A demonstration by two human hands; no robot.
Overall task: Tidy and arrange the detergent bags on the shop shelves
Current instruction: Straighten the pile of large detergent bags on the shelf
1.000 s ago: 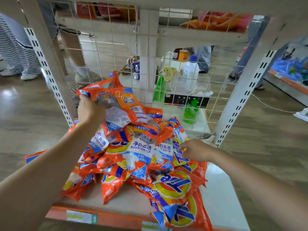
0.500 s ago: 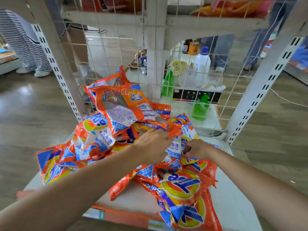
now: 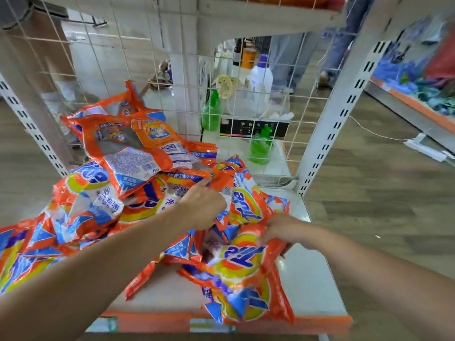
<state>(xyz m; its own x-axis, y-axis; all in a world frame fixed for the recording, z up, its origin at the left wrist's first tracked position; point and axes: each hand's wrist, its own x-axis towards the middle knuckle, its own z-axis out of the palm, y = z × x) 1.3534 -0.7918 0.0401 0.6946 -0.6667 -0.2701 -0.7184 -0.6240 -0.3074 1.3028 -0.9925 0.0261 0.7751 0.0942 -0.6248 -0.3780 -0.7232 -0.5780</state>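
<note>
The detergent bags (image 3: 138, 193) lay in a loose heap on the white shelf (image 3: 307, 286), spread from its centre out toward nine o'clock, with a few spilling past the orange front edge (image 3: 152, 321) at six o'clock. They were glossy orange pouches with a yellow ring and slanted blue lettering on the front. Two or three at eleven o'clock lay back side up against the wire mesh (image 3: 118, 57), showing a pale panel of small print and a barcode. Most were crumpled, overlapping and pointing every which way.

The left hand (image 3: 204, 205) rested on the middle of the pile, fingers curled onto the folded edge of an orange bag (image 3: 246, 205) whose blue lettering faced up; whether it truly gripped the bag I could not tell. The right hand (image 3: 283, 230), at four o'clock from it, was closed on the top corner of the front bag (image 3: 241, 262), which lay tilted over another bag near the shelf's front edge.

Behind the mesh, at one o'clock, stood green spray bottles (image 3: 258, 148) and a white jug (image 3: 261, 80).
</note>
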